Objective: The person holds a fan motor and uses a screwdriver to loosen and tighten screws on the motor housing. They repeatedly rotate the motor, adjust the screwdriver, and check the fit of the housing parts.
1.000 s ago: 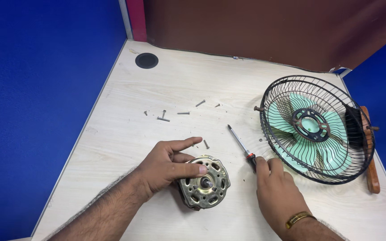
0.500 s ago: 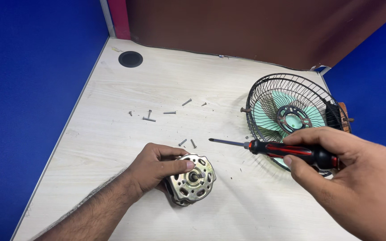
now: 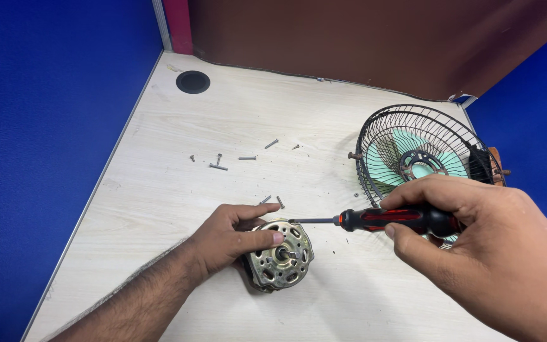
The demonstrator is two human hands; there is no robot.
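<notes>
Two hands: left hand (image 3: 226, 240) gripping motor (image 3: 280, 254); right hand (image 3: 482, 253) clasping screwdriver (image 3: 381, 220)

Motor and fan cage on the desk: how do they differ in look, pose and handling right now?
The motor is a compact, solid metal body; the fan cage is a larger open wire guard with green blades inside. The left hand grips the motor, with the screwdriver tip at its rim; the fan cage lies untouched behind the right hand. Both are round and rest on the desk.
</notes>
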